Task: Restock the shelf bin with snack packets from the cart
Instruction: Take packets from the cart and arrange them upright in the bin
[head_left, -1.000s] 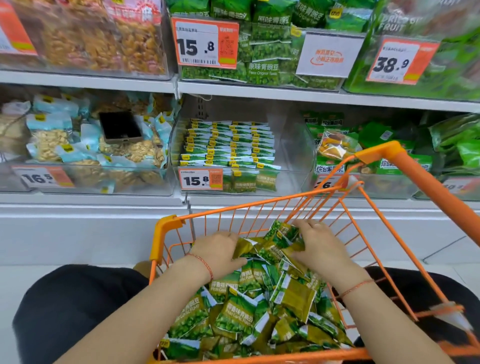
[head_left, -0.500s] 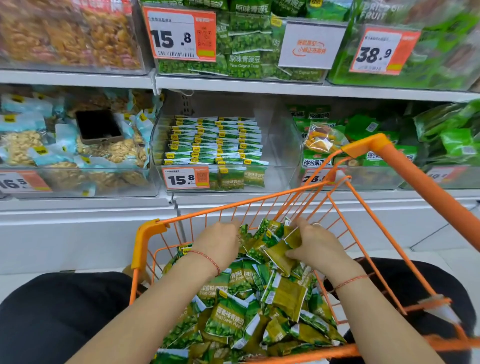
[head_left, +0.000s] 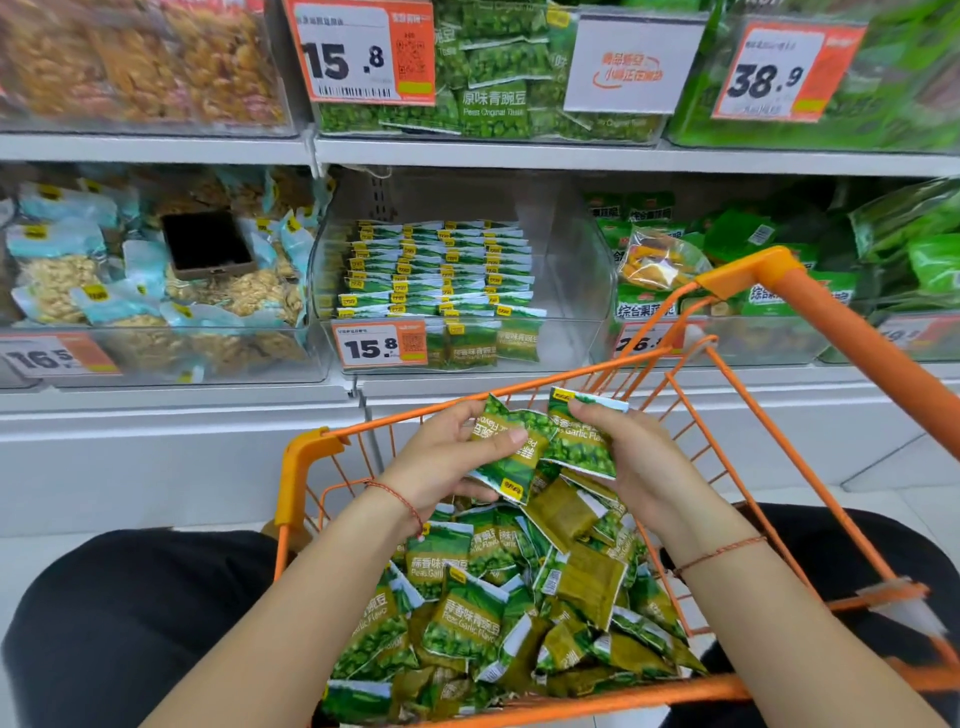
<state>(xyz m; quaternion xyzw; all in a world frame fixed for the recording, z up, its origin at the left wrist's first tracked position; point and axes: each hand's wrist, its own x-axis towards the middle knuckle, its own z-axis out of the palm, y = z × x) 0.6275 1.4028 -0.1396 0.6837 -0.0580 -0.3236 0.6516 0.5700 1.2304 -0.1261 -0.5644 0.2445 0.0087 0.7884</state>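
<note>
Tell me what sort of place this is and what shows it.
Most likely a supermarket snack aisle: shelves carry clear bins of packaged snacks, orange price tags hang on the bin fronts, and both hands lift green pea packets out of an orange wire cart.

Above the orange cart (head_left: 306, 462) heaped with green snack packets (head_left: 470, 618), the left hand (head_left: 447, 467) grips one packet (head_left: 506, 457) and the right hand (head_left: 631, 457) pinches another (head_left: 579, 441), just short of the clear shelf bin (head_left: 571, 270) behind the cart's far rim.
</note>
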